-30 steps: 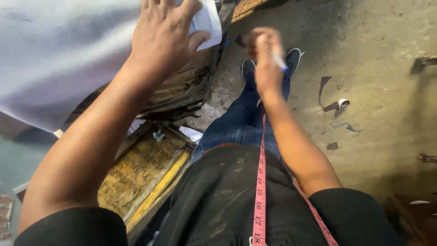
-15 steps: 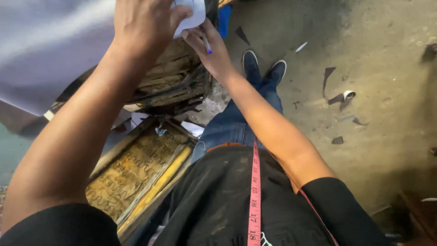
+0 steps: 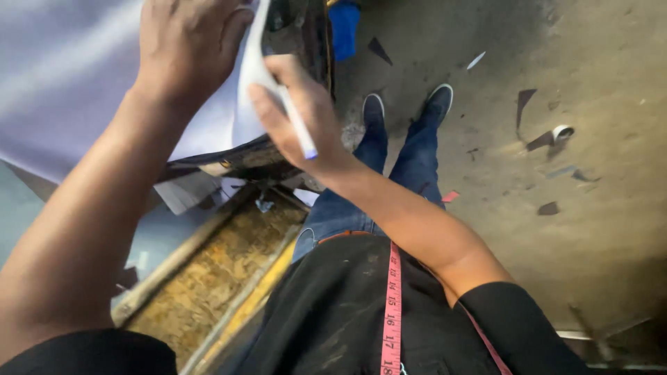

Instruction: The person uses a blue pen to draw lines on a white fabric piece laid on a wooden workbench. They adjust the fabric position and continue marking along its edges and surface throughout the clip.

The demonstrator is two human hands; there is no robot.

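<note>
A pale lilac sheet of fabric (image 3: 76, 76) lies spread on a worn table at the upper left. My left hand (image 3: 184, 45) presses flat on it near its right edge, fingers together. My right hand (image 3: 295, 111) grips a thin white marking pen (image 3: 297, 128) with a bluish tip and touches the sheet's lifted edge (image 3: 251, 66). A pink measuring tape (image 3: 390, 305) hangs down my black shirt.
Below the table edge lies a yellowed wooden panel (image 3: 208, 278). My jeans and dark shoes (image 3: 438, 101) stand on a dusty concrete floor (image 3: 590, 229) strewn with fabric scraps. A blue object (image 3: 344, 28) sits near the table's far corner.
My right hand has swung from out over the floor back to the sheet's edge, carrying the pen. The view has shifted nearer to the table; my left hand stays on the fabric.
</note>
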